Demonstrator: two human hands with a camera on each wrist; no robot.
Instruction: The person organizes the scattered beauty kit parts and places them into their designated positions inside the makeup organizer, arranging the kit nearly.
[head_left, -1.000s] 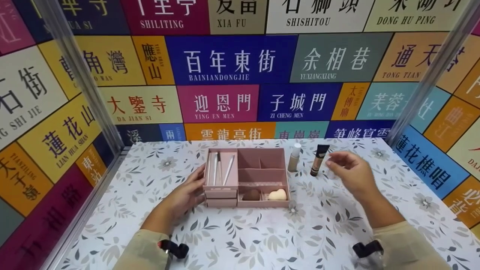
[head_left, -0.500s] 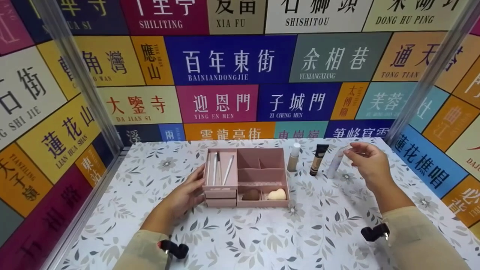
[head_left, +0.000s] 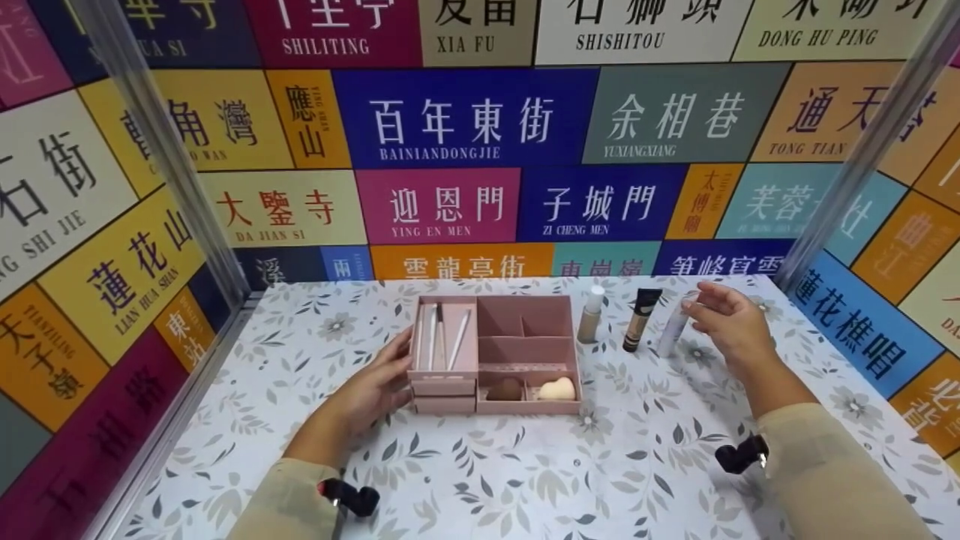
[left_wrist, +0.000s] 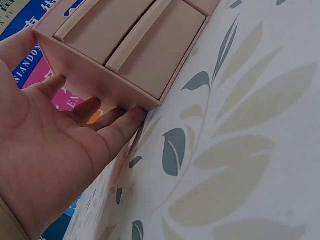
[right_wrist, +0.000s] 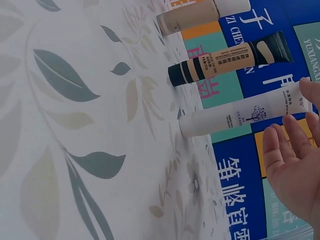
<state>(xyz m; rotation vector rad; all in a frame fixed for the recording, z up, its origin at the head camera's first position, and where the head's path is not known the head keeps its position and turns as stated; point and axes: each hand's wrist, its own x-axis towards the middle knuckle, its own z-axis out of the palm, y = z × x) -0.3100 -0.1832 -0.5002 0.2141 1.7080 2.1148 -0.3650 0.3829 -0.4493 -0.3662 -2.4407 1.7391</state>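
Note:
A pink desk organizer (head_left: 526, 350) stands in the middle of the table, with drawers at its left front. Beside its left wall is my left hand (head_left: 375, 386); in the left wrist view the fingertips (left_wrist: 135, 115) touch that wall. Inside are several slim brushes (head_left: 439, 337), a brown makeup sponge (head_left: 505, 388) and a cream one (head_left: 556, 389). To the right, my right hand (head_left: 731, 330) pinches the upper end of a white squeeze tube (right_wrist: 245, 115), which stands on its cap. Left of that are a black-and-beige concealer tube (head_left: 640, 322) and a foundation bottle (head_left: 590, 315).
A white tablecloth with a leaf pattern (head_left: 517, 480) covers the table. Colourful sign panels (head_left: 465, 120) form the back and side walls, with clear corner strips (head_left: 180, 172) at both sides.
My right hand has moved up and right, away from the concealer tube. The white squeeze tube, not visible a second ago, now stands beside it. My left hand stays at the organizer.

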